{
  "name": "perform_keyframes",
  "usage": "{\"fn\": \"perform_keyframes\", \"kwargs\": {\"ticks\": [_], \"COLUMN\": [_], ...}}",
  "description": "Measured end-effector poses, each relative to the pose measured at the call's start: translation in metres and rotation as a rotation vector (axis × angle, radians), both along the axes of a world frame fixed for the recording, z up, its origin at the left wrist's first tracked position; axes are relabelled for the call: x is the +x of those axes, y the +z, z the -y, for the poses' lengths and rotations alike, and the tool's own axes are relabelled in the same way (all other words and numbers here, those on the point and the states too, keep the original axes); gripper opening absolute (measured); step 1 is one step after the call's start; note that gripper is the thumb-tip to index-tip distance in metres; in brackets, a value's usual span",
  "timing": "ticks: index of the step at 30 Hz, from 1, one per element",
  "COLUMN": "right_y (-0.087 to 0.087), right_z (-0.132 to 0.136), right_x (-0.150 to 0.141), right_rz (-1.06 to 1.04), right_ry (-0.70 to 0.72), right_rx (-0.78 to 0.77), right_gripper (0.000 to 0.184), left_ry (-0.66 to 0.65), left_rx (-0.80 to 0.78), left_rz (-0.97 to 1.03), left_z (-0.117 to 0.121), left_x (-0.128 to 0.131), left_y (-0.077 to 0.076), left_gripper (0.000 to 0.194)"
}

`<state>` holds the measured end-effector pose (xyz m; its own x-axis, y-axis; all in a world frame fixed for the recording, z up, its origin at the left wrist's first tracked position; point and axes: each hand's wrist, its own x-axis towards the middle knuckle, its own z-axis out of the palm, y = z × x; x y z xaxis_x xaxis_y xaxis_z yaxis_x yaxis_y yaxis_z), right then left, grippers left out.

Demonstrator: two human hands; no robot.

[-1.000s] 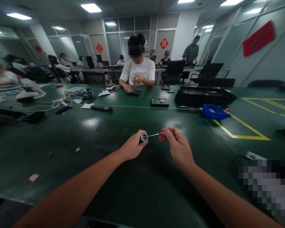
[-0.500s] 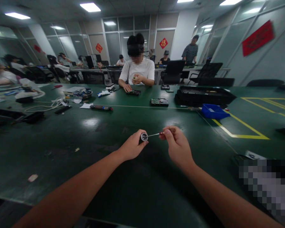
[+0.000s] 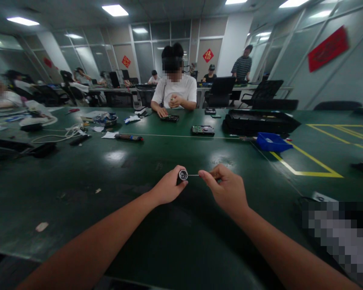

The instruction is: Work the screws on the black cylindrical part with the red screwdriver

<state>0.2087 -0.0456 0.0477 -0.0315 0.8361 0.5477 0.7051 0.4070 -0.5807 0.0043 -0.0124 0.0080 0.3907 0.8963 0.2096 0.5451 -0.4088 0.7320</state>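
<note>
Two hands at work over the green table. The left hand (image 3: 169, 187) grips a short dark cylinder (image 3: 183, 175), fingers curled around its outside, thumb low by the rim. Its round open end, metal-rimmed, faces the camera; some metal shows inside, too small to identify. The right hand (image 3: 230, 189) pinches a thin metal rod (image 3: 193, 175) between thumb and fingers, its other fingers folded in. The rod lies nearly level, its far end at the cylinder's opening; whether it touches the inside, cannot tell.

Containers: a long black tray (image 3: 260, 129), far right of centre, holds items too dim to name. Just in front, a blue bin (image 3: 275, 146) contains a pale piece (image 3: 269, 140). Far left, a bowl (image 3: 113, 121) carries blue and white material, details blurred.

Edges: the near table edge (image 3: 24, 257) runs below the forearms. Bare green surface separates the hands from a dark pen-shaped tool (image 3: 128, 137) and a hard drive (image 3: 203, 130), both farther out. Yellow tape (image 3: 317, 175) marks a corner right of the hands. Across the table, a person (image 3: 181, 90) rests one hand at another drive (image 3: 171, 118).
</note>
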Motion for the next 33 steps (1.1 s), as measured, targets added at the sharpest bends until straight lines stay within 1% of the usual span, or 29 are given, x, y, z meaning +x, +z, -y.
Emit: {"fn": "perform_keyframes", "kwargs": {"ticks": [5, 9, 13, 16, 19, 23, 26, 30, 33], "right_y": [-0.0009, -0.0001, -0.0005, 0.0003, 0.0021, 0.0035, 0.0038, 0.0038, 0.0039], "right_z": [0.0001, 0.0017, 0.0029, 0.004, 0.0048, 0.0048, 0.0049, 0.0055, 0.0059], "right_x": [-0.0009, -0.0019, -0.0017, -0.0017, -0.002, -0.0024, -0.0028, -0.0029, -0.0026], "right_rz": [-0.042, -0.07, -0.07, -0.069, -0.076, -0.042, -0.041, -0.057, -0.036], "right_ry": [0.053, 0.121, 0.187, 0.237, 0.227, 0.17, 0.151, 0.162, 0.169], "right_rx": [-0.022, -0.045, -0.025, -0.046, -0.09, -0.11, -0.089, -0.045, -0.042], "right_gripper": [0.027, 0.022, 0.016, 0.015, 0.02, 0.029, 0.028, 0.028, 0.027], "left_ry": [-0.003, 0.005, 0.011, 0.006, 0.001, 0.003, 0.031, 0.091, 0.124], "left_rx": [-0.008, -0.024, -0.018, -0.012, 0.002, 0.049, 0.096, 0.147, 0.148], "left_rz": [0.011, 0.026, 0.048, 0.055, 0.053, 0.038, 0.001, -0.061, -0.079], "left_z": [-0.0003, -0.0002, 0.0001, 0.0, -0.0007, -0.0025, -0.0035, -0.0029, -0.0019], "left_x": [0.0, -0.0003, -0.0004, -0.0004, -0.0006, -0.0008, -0.0004, 0.0004, 0.0005], "left_y": [0.0025, 0.0038, 0.0045, 0.0045, 0.0033, 0.001, 0.0005, 0.0022, 0.0035], "left_gripper": [0.018, 0.015, 0.012, 0.012, 0.013, 0.012, 0.011, 0.013, 0.014]}}
